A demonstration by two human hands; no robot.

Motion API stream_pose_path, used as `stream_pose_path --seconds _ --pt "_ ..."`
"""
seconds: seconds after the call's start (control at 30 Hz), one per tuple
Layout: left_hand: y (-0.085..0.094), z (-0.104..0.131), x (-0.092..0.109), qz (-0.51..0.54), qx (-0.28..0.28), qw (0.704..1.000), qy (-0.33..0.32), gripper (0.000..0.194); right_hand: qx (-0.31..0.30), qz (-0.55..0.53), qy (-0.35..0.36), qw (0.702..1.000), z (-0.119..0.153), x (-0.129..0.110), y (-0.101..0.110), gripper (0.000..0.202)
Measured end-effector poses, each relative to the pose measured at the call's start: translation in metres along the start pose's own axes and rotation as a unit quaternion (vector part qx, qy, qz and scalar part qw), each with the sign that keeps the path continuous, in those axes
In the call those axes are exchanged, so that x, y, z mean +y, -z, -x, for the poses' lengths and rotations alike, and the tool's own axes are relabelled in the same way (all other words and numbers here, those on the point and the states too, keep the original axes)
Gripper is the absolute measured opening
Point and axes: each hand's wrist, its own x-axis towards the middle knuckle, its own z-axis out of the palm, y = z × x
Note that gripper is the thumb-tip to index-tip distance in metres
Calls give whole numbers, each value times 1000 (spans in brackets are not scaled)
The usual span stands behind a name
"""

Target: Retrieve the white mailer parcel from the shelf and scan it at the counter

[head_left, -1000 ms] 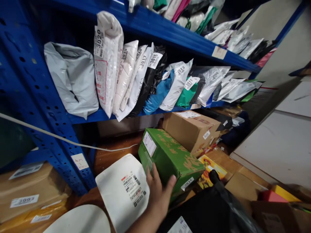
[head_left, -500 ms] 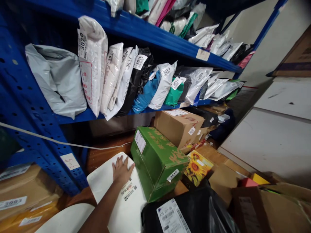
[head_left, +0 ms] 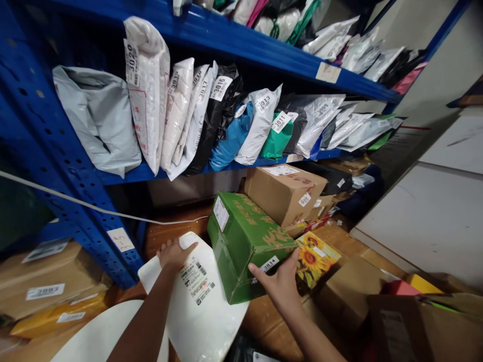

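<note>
Green cardboard, printed with a leaf pattern, forms the box (head_left: 249,241) at the centre of the single head view. It lies on the wooden floor below the blue shelf (head_left: 241,37), touching a brown carton (head_left: 283,193) behind it and the white mailer (head_left: 199,296) on its left.

The right hand (head_left: 281,284) is laid against the box's near right corner, beside the label marked 3014. Its grip is open, with the fingers spread on the cardboard and nothing enclosed. The left hand (head_left: 174,253) is pressed flat on the upper edge of the white mailer, also open, with no object clasped.

Compared with half a second earlier, the right hand has come into view and made contact with the box, which was untouched then. The left hand has shifted slightly toward the mailer's top edge. One second earlier, a single hand was resting on the box. Both items are thus now under contact at once. A sunflower-printed packet (head_left: 315,256) lies just beside the right hand.
</note>
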Motion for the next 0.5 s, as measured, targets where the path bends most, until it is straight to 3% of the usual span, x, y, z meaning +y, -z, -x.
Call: stream_pose_path --seconds 0.07,0.17,0.33,0.5 --pt "1 5 -4 -1 2 1000 -6 84 47 23 11 999 -3 -17 -17 142" --pt "-3 8 -6 -5 3 1000 -22 84 67 43 42 996 -8 -27 -21 133" --pt "-13 7 -5 -9 12 999 -29 85 88 93 138 982 -29 -11 -14 107" --pt "-9 10 -7 4 10 999 -30 83 118 105 210 965 -33 -3 -3 91"
